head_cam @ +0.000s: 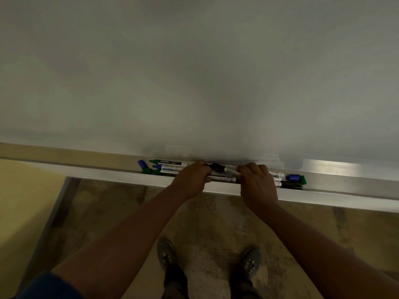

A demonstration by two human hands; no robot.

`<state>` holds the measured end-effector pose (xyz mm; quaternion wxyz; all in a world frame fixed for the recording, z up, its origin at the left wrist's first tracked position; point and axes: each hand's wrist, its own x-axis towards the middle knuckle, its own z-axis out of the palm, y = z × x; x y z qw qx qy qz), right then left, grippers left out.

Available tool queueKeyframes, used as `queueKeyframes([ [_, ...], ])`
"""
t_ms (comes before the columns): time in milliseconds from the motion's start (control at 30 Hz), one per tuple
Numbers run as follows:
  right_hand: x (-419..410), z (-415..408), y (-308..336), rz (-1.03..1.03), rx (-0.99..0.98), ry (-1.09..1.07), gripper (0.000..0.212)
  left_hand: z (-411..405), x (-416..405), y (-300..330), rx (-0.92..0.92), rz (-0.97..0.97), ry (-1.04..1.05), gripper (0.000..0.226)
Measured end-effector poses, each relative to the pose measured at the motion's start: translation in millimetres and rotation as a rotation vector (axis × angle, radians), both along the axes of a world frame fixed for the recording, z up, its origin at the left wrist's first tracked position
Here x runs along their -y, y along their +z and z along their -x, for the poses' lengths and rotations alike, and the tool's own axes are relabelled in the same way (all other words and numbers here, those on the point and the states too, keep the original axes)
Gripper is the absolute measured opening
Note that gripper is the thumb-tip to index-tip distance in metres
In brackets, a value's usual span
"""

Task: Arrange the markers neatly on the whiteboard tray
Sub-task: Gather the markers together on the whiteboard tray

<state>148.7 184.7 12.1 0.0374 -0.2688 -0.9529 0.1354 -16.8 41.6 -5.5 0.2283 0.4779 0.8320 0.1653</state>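
Note:
A long metal whiteboard tray (103,172) runs across the view under the whiteboard (194,72). Several markers lie in it. At the left sit a green marker (168,162), a blue marker (169,168) and a second green-capped one (160,172). My left hand (191,179) and my right hand (257,184) are both closed around a bundle of white-barrelled markers (223,174) in the middle; a black-capped one (217,166) tilts across it. More marker ends (277,179), a blue cap (293,177) and a green cap (303,180) lie to the right of my right hand.
Below the tray is a speckled floor (207,223) with my two shoes (165,254) on it. A yellow wall (23,201) and a grey frame post (51,225) stand at the left.

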Motion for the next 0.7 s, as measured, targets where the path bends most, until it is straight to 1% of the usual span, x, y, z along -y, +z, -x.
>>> queueKeyframes([
  [300,-2.9,1.5,-2.5,-0.034,0.013,0.021,0.034,3.5,-3.6,3.2,0.05,-0.006,0.004,0.015],
  [500,-5.5,1.6,-5.5,-0.041,0.023,0.003,0.033,2.3,-3.0,1.5,0.006,0.013,-0.029,0.023],
  [700,-7.2,1.3,-5.7,-0.014,0.02,-0.003,0.029,-4.3,2.1,-2.9,-0.023,-0.076,0.023,0.015],
])
